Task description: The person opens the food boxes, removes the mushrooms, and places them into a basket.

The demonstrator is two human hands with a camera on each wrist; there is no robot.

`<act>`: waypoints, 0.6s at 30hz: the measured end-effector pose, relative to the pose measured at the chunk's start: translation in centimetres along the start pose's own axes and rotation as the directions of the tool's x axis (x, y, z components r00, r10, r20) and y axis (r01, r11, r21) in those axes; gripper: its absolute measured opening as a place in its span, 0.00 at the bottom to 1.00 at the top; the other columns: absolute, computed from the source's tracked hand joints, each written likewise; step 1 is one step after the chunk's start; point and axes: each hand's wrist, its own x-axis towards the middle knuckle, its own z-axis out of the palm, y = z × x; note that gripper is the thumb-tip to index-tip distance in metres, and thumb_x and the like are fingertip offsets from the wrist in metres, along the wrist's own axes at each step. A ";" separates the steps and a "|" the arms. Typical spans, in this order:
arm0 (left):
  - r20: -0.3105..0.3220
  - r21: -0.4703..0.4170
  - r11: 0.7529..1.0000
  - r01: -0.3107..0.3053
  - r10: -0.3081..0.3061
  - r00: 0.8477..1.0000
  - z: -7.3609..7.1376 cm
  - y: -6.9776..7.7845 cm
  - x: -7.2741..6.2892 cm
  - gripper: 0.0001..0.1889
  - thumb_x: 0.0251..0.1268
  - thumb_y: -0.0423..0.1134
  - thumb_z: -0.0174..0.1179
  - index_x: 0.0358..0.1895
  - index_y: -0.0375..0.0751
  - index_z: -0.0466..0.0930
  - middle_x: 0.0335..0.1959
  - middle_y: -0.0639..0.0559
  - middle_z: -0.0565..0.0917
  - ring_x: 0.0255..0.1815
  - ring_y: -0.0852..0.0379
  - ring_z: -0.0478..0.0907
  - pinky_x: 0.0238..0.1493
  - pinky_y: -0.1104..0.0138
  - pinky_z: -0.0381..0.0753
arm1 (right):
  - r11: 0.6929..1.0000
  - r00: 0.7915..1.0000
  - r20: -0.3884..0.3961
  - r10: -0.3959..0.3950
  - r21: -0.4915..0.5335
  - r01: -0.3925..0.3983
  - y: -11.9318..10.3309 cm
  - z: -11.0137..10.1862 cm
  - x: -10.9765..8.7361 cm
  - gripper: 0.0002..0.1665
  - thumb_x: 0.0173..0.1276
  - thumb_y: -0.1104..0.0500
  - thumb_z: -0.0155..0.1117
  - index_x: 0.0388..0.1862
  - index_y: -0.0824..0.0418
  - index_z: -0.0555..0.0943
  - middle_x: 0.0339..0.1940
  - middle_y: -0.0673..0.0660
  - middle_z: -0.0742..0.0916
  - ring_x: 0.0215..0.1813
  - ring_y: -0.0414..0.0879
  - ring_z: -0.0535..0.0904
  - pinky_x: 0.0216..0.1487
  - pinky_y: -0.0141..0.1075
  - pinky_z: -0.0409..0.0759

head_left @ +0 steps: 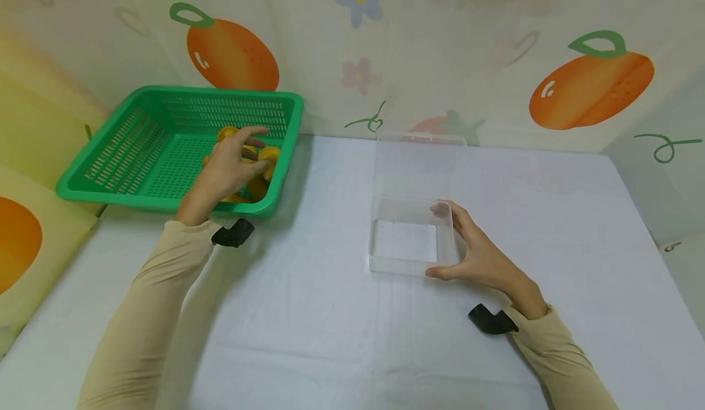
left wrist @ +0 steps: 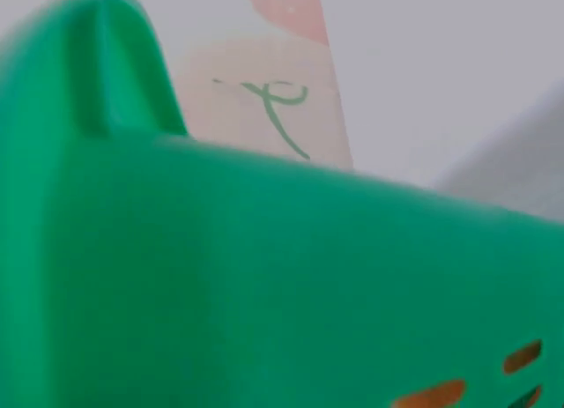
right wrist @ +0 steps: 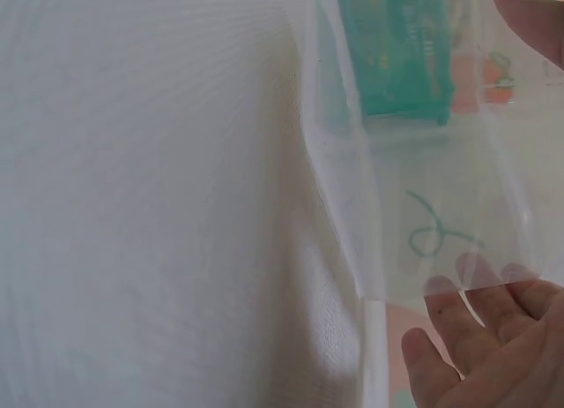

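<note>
At the left stands a green slotted plastic basket [head_left: 167, 168], with several rounded yellow-orange pieces [head_left: 270, 155] gathered at its right end. Over them reaches my left hand [head_left: 227, 162], fingers and thumb spread apart, nothing pinched between them. The basket's green wall [left wrist: 308, 267] fills most of the left wrist view and hides that hand. On the table, a clear plastic box [head_left: 404, 266] has its lid [head_left: 418, 168] swung back. My right hand [head_left: 479, 257] holds the box by its right side, thumb at the front corner and fingers around the back corner.
A white cloth covers the table [head_left: 308, 312]. Behind it hangs a printed curtain [head_left: 308, 30] with oranges and flowers, meeting the table's back edge. More printed cloth [head_left: 33, 153] hangs along the left side.
</note>
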 end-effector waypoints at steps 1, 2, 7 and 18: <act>-0.008 0.000 1.000 -0.008 0.008 1.000 0.0 0.3 -0.1 0.31 0.69 0.32 0.59 0.74 0.41 0.62 0.64 0.31 0.75 0.60 0.33 0.74 0.55 0.43 0.77 | 1.000 1.000 0.002 0.007 -0.004 -0.007 0.0 0.0 0.0 0.72 0.47 0.57 0.84 0.80 0.61 0.45 0.78 0.63 0.60 0.81 0.61 0.50 0.77 0.61 0.51; -0.014 -0.002 1.000 -0.016 0.016 1.000 0.0 0.5 -0.2 0.31 0.69 0.33 0.59 0.74 0.42 0.62 0.64 0.31 0.75 0.61 0.33 0.74 0.55 0.43 0.77 | 1.000 1.000 0.005 0.013 -0.005 -0.013 0.0 -0.1 0.0 0.72 0.47 0.56 0.84 0.80 0.61 0.44 0.79 0.63 0.58 0.81 0.62 0.49 0.77 0.61 0.51; -0.040 -0.030 0.997 -0.071 0.069 0.997 0.5 1.6 -0.7 0.29 0.70 0.35 0.58 0.73 0.42 0.64 0.64 0.32 0.75 0.60 0.34 0.75 0.56 0.43 0.77 | 0.999 0.999 0.027 0.047 0.025 -0.048 0.0 -0.3 -0.1 0.76 0.45 0.55 0.85 0.81 0.58 0.42 0.81 0.61 0.53 0.82 0.64 0.47 0.77 0.62 0.51; -0.028 0.081 0.986 -0.145 0.148 0.989 2.7 3.9 -0.6 0.29 0.73 0.41 0.57 0.73 0.36 0.63 0.69 0.34 0.71 0.71 0.38 0.66 0.71 0.44 0.64 | 0.996 0.996 0.011 -0.089 0.004 0.089 0.1 -3.0 -0.6 0.66 0.55 0.52 0.79 0.80 0.61 0.44 0.80 0.66 0.53 0.80 0.66 0.48 0.80 0.33 0.51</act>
